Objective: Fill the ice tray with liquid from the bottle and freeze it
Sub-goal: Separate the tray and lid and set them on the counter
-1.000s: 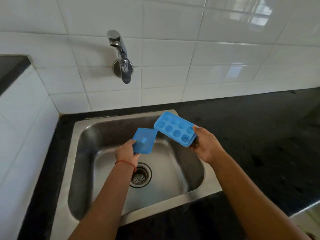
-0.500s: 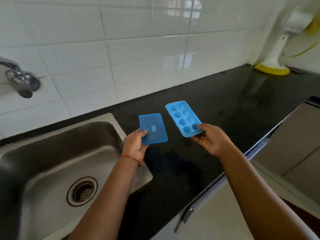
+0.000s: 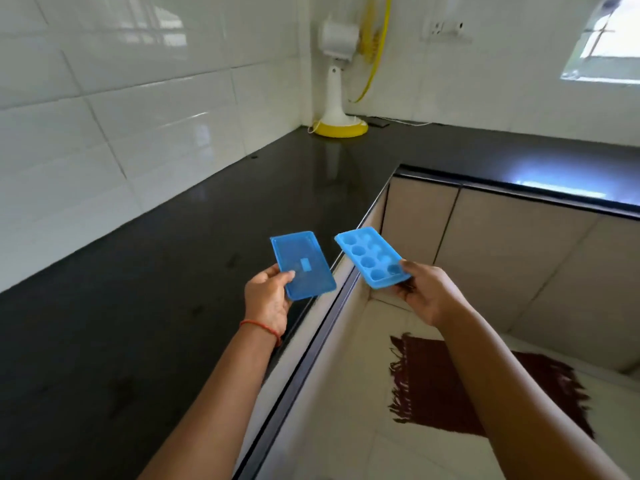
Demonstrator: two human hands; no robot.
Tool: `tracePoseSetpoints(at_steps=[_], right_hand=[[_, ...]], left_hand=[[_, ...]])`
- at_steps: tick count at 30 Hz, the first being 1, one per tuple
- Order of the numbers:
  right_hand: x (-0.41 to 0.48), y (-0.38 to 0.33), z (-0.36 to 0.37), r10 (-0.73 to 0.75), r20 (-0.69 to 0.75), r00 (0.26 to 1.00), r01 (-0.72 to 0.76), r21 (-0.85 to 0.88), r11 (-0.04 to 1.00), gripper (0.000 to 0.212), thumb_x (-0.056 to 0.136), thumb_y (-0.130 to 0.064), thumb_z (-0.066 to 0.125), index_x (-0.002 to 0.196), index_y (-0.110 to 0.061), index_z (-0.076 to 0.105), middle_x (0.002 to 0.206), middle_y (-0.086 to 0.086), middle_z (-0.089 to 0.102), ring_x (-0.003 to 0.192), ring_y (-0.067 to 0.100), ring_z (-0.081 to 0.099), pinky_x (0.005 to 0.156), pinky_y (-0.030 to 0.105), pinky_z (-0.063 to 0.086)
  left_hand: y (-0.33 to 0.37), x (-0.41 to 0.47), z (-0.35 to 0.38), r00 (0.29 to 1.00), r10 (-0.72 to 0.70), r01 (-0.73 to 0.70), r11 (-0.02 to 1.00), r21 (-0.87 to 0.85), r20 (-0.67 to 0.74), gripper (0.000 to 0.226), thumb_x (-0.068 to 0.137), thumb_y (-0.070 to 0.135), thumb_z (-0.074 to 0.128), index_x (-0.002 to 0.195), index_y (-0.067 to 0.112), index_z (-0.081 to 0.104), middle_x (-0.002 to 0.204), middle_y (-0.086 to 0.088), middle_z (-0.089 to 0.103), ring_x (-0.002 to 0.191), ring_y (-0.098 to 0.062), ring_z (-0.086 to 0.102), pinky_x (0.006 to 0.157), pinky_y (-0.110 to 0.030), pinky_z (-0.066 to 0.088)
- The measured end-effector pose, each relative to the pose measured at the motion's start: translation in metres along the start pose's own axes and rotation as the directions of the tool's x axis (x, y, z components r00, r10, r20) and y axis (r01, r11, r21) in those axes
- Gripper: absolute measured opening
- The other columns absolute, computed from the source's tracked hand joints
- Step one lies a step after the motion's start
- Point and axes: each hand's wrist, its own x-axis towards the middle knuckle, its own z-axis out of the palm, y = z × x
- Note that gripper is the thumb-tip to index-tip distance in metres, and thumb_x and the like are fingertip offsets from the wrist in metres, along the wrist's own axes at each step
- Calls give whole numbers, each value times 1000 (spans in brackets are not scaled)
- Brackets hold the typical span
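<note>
Fingers (image 3: 283, 276) of the left hand (image 3: 268, 299) pinch the near short end of a flat blue lid (image 3: 304, 263), the thumb lying on top and the other fingers hidden beneath it. This lid is held level in the air above the front edge of the black counter (image 3: 156, 271), its long side running away from the person. A small paler rectangle sits at its middle; whether it bears any writing is too blurred to tell. A red thread (image 3: 261, 325) circles the left wrist.

Just beside the lid, apart from it, the right hand (image 3: 429, 294) grips the blue ice tray (image 3: 370, 258) by its near right corner, thumb on the rim and curled fingers under the base. That tray is open side up, tilted a little, with two rows of round cups showing. It hangs past the counter's front edge, over the pale floor (image 3: 346, 393).

At the far corner of the counter stands a white fan (image 3: 337, 81) on a yellow base, its yellow guard near the white tiled wall (image 3: 121, 116). Beige cabinet doors (image 3: 502, 247) sit under the counter's far run. A dark red fringed rug (image 3: 460, 386) lies on the floor below the right forearm. High on the right wall are a socket plate (image 3: 446, 27) and a bright window (image 3: 606, 43).
</note>
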Motion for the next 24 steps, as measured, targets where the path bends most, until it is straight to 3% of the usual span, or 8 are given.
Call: tracePoseSetpoints(at_steps=[2, 4, 9, 11, 15, 20, 22, 24], right_hand=[[25, -18, -26, -35, -60, 998, 35, 0, 999, 12, 93, -6, 53, 90, 3, 59, 94, 15, 66, 77, 22, 68, 52, 27, 55], [51, -39, -48, -67, -129, 989, 66, -12, 998, 12, 93, -4, 53, 89, 5, 59, 91, 15, 65, 75, 22, 66, 46, 23, 53], [107, -104, -96, -127, -300, 945, 103, -94, 990, 9, 91, -2, 55, 88, 4, 62, 87, 14, 66, 73, 21, 67, 54, 26, 56], [127, -129, -123, -160, -372, 914, 114, -143, 983, 9, 88, -2, 56, 84, 1, 63, 84, 13, 67, 71, 22, 67, 58, 27, 57], [165, -163, -187, -172, -507, 845, 124, -127, 984, 13, 89, -4, 56, 79, -4, 64, 81, 11, 66, 71, 19, 64, 61, 26, 57], [217, -206, -271, -200, -525, 828, 172, -102, 980, 14, 90, -2, 54, 80, -2, 63, 82, 11, 69, 72, 18, 68, 63, 26, 58], [237, -231, -305, -227, -521, 823, 199, -109, 974, 15, 92, -2, 52, 80, -2, 62, 85, 11, 68, 74, 18, 68, 64, 24, 55], [254, -258, -337, -239, -516, 822, 219, -101, 970, 14, 92, -2, 50, 85, 1, 62, 87, 13, 68, 75, 18, 68, 61, 22, 55]], left_hand=[[-16, 26, 43, 998, -17, 14, 999, 42, 61, 21, 87, -10, 52, 101, 4, 59, 85, -10, 63, 77, -20, 63, 72, -35, 55], [-30, 52, 84, 990, -33, 21, 996, 87, 135, 24, 86, -10, 52, 105, 3, 59, 85, -11, 64, 76, -20, 64, 63, -30, 57], [-55, 114, 191, 956, -83, 39, 986, 162, 280, 31, 85, -14, 51, 110, 1, 59, 85, -10, 65, 76, -19, 63, 72, -33, 54], [-68, 133, 237, 939, -87, 20, 980, 200, 333, 30, 83, -14, 52, 109, -2, 60, 83, -7, 65, 76, -19, 63, 65, -29, 54], [-105, 151, 327, 903, -189, 88, 960, 264, 387, 44, 83, -15, 54, 126, -12, 47, 101, -20, 64, 92, -30, 61, 88, -47, 51], [-160, 168, 443, 856, -264, 141, 946, 291, 444, 41, 83, -16, 53, 122, -6, 49, 94, -15, 62, 62, -12, 61, 53, -23, 56], [-178, 173, 489, 836, -283, 148, 941, 303, 470, 36, 84, -17, 51, 119, -8, 51, 99, -19, 60, 65, -15, 61, 53, -22, 56], [-194, 175, 535, 825, -301, 152, 933, 326, 479, 34, 84, -17, 51, 117, -9, 52, 103, -22, 61, 73, -22, 62, 67, -29, 58]])
